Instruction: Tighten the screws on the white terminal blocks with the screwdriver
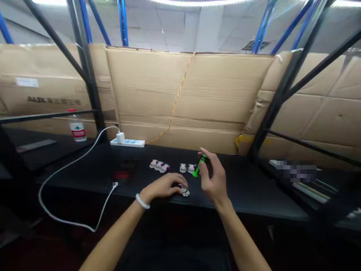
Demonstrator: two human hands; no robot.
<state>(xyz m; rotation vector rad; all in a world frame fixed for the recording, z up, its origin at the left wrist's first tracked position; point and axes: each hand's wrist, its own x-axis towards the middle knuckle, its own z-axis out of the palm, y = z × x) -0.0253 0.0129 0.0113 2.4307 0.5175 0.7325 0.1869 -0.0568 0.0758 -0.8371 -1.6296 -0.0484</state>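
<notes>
My left hand (170, 185), with a white beaded bracelet on its wrist, rests low on the black table. Its thumb and fingers close around a small white piece (185, 191) with dark parts, partly hidden by the fingers. My right hand (213, 175) is raised just to the right, fingers curled around a bright green and black tool (195, 173). The tool slants down to the left, its lower end near two small white and purple pieces (183, 168). Further left lies a short row of similar white and purple pieces (159, 166).
A white power strip (135, 143) with a plugged-in charger stands at the back left; its white cable (53, 177) loops over the table. A water bottle (77, 128) is at far left. Cardboard (180, 86) walls the back, between dark rack posts (265, 116).
</notes>
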